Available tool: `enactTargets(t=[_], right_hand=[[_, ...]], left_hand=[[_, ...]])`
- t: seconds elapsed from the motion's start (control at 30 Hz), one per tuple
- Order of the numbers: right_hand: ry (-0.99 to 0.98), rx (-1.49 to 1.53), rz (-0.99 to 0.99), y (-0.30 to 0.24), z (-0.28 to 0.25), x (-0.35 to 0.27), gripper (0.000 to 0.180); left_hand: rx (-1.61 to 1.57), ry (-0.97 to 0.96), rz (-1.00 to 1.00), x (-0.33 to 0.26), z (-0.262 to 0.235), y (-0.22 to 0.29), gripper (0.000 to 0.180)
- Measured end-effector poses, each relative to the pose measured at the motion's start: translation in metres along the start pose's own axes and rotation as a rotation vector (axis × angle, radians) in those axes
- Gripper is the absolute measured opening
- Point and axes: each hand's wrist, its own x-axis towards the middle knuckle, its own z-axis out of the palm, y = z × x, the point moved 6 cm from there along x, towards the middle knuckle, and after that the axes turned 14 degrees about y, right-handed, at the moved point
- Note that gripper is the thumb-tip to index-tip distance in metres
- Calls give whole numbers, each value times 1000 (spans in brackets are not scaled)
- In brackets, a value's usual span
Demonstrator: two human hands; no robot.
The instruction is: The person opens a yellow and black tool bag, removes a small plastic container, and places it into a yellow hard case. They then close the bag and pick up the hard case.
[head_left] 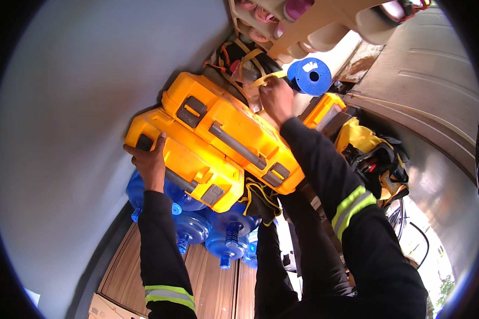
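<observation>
Two yellow hard cases with dark latches and handles lie stacked at a slant, the upper case (pixel 234 125) overlapping the lower case (pixel 191 154). My left hand (pixel 150 162) grips the left end of the lower case, thumb and fingers on either side of its dark latch. Beyond the upper case, my right hand (pixel 277 98) is closed on a yellow strap (pixel 261 81). That strap runs to a dark bag (pixel 255 63) against the wall. A blue spool (pixel 313 77) is just right of my right hand. My right fingertips are partly hidden.
Several blue water bottles (pixel 190 226) lie beneath the cases, above wood-grain panels (pixel 207 276). A beige rack (pixel 324 26) with pink shoes is overhead. At right sit another yellow case (pixel 324 109) and a yellow-black tool bag (pixel 370 154). A grey wall (pixel 80 133) borders the left.
</observation>
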Motion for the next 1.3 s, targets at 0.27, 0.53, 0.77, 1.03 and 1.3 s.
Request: enactTargets(t=[0.27, 0.53, 0.77, 1.03, 1.3], right_hand=[[-444, -819, -301, 105, 146, 0, 63], [-368, -679, -74, 173, 154, 13, 93], [-190, -401, 29, 196, 169, -1, 57], [-37, -93, 378, 176, 92, -16, 23], [-2, 264, 297, 73, 47, -21, 38]], left_hand=[[-6, -40, 59, 0, 4, -9, 118], [67, -59, 31, -2, 4, -3, 115], [-11, -93, 31, -4, 5, -3, 106], [-22, -60, 38, -5, 5, -1, 106], [45, -51, -31, -4, 5, -4, 102]])
